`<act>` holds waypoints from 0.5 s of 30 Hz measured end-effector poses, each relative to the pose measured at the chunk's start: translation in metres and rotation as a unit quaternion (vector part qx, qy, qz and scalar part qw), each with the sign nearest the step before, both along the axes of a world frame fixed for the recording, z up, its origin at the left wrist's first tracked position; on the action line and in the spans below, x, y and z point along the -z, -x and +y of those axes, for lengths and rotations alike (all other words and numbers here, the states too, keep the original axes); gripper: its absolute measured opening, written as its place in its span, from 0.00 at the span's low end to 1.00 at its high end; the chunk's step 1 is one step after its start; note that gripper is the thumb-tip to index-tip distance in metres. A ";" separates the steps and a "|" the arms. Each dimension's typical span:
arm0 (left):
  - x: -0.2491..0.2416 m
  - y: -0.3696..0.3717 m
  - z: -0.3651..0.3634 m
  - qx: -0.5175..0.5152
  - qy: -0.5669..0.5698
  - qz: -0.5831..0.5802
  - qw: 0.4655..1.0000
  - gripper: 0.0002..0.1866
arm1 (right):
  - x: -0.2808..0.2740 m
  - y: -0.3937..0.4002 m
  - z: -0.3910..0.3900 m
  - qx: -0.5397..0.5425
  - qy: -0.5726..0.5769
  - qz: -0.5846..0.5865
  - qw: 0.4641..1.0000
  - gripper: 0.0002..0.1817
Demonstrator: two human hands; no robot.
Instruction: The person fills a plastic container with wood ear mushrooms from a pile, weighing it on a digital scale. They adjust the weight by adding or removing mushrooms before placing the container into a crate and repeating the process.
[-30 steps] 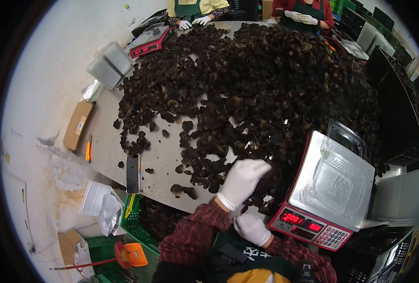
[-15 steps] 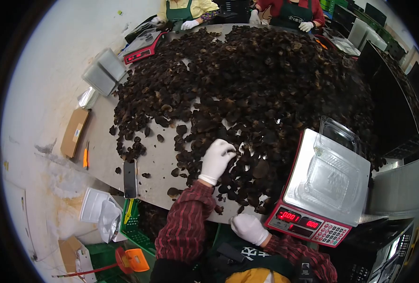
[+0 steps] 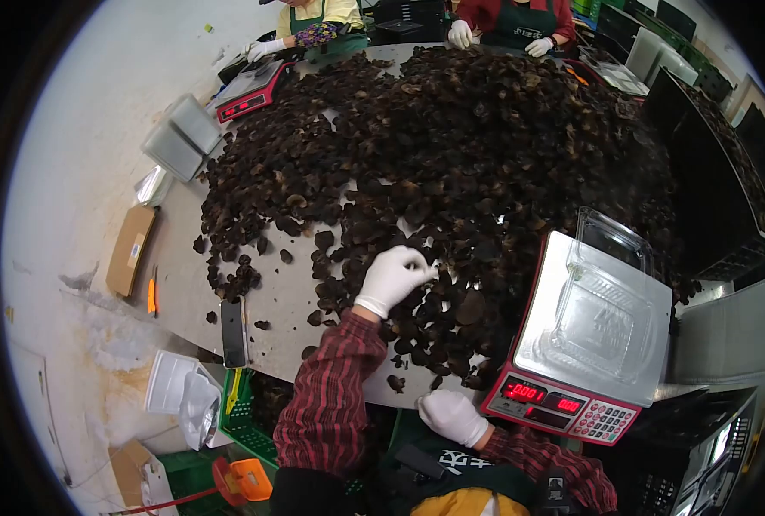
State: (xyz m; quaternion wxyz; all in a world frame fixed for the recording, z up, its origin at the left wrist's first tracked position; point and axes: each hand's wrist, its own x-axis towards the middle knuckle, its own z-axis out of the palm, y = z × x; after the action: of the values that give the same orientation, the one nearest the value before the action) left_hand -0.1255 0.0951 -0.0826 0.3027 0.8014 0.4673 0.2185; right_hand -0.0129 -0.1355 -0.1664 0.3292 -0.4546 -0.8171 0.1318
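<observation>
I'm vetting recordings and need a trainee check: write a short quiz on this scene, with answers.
1. Which foreground hand reaches farther into the dark pieces?
2. The lit digits on the nearest scale are: (a) green, (b) red, (c) blue?
3. True or false: the phone lies on that scale.

Key:
1. The left hand; the right hand is near the scale.
2. b.
3. False; the phone lies at the table's edge.

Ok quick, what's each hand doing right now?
Left hand: pinched closed over dark mushrooms; can't tell if holding any.
Right hand: curled closed; its inside is hidden.
</observation>
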 end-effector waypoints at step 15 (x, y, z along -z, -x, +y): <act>-0.034 0.157 -0.093 -0.210 -0.135 0.234 0.940 0.14 | -0.003 0.000 0.001 -0.004 0.016 0.019 1.000 0.08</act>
State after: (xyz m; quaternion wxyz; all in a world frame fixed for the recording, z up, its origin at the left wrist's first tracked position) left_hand -0.2829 0.0024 -0.0481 0.0211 0.7466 0.6491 0.1440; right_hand -0.0127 -0.1347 -0.1630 0.3363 -0.4541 -0.8103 0.1551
